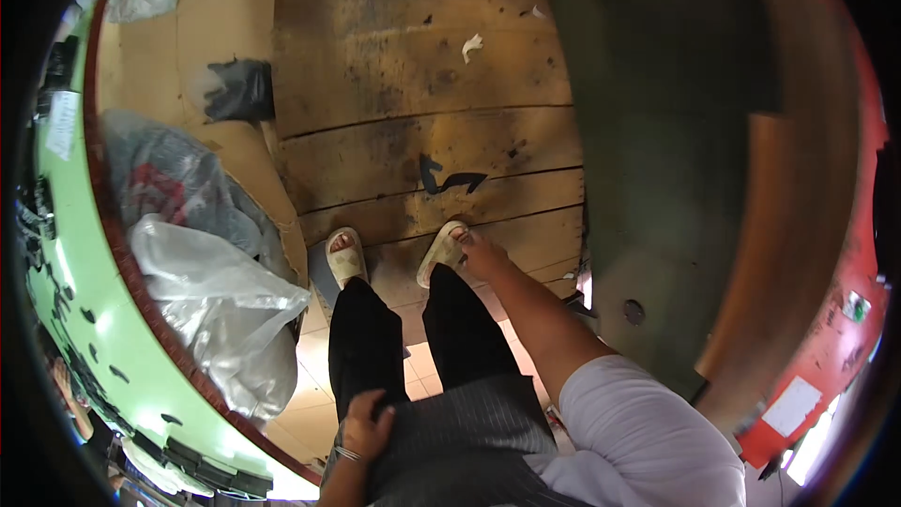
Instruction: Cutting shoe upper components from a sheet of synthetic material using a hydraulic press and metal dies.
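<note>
My left hand [368,424], with a thin bracelet at the wrist, rests on the dark pinstriped apron [469,422] over my lap. Its fingers are a little apart and hold nothing I can see. My right arm reaches forward and down, so that my right hand [483,255] appears beside my right sandal [439,253]. The fingers of that hand are small and partly hidden, and I cannot make out whether anything is in them. A light patterned sandal [346,256] is on my left foot. Ahead of my feet lie bent black scraps [452,176] on brown cardboard sheets [375,155].
To the left, clear and grey plastic bags [221,291] stand against a pale green table [113,347] with black pieces on it. Another person's hand [64,380] shows beyond that table. A large dark green surface [671,169] and a red panel [835,357] are on the right.
</note>
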The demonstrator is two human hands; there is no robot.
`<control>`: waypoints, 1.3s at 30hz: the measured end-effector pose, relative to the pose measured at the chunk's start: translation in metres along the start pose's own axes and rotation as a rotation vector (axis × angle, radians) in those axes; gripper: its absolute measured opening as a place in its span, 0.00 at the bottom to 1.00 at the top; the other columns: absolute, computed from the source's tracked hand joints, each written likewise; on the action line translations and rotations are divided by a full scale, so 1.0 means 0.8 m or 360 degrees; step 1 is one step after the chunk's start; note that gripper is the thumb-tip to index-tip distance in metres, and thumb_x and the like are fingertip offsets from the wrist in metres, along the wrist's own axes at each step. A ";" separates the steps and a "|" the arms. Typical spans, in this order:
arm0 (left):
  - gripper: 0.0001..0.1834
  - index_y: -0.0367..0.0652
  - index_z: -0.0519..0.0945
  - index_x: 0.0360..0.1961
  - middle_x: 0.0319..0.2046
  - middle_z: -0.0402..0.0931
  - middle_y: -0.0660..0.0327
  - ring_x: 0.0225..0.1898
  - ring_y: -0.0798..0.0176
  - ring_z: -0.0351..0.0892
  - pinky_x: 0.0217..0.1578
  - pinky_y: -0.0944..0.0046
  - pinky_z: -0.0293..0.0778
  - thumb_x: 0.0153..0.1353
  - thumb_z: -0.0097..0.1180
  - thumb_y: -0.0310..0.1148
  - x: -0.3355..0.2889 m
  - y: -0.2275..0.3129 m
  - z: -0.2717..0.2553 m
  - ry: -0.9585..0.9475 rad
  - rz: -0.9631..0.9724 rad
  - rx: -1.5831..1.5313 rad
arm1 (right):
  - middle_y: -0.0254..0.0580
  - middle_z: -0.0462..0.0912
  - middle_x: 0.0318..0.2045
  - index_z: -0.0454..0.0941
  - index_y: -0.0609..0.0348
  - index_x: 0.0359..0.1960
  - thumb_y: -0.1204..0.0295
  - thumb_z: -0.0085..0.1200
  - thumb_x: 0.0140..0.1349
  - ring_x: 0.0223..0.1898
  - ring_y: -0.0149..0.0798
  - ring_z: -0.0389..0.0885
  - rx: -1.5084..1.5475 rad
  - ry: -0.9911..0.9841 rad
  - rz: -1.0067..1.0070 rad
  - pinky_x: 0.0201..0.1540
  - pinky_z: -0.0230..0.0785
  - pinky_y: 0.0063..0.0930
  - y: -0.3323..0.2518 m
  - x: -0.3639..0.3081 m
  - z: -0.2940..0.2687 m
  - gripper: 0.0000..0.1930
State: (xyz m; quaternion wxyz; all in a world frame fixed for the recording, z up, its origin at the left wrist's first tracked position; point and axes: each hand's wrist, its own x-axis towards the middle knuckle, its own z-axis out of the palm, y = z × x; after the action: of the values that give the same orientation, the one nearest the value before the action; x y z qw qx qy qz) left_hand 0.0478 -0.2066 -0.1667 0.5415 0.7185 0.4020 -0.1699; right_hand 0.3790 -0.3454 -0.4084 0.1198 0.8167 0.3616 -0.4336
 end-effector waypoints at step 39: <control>0.10 0.41 0.76 0.28 0.32 0.82 0.59 0.23 0.68 0.77 0.20 0.65 0.68 0.59 0.57 0.37 -0.143 -0.104 -0.405 0.1249 -0.0318 -0.0858 | 0.40 0.82 0.40 0.79 0.57 0.46 0.65 0.53 0.66 0.42 0.31 0.80 0.1284 -0.0279 -0.0915 0.45 0.73 0.27 -0.328 -0.363 -0.346 0.12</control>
State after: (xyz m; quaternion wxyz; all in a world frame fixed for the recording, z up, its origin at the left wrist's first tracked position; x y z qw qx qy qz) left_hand -0.1485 0.0520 -0.0275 0.4971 0.5203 0.6725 0.1729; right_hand 0.2635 -0.1591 0.0183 -0.2998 0.6257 0.3641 -0.6214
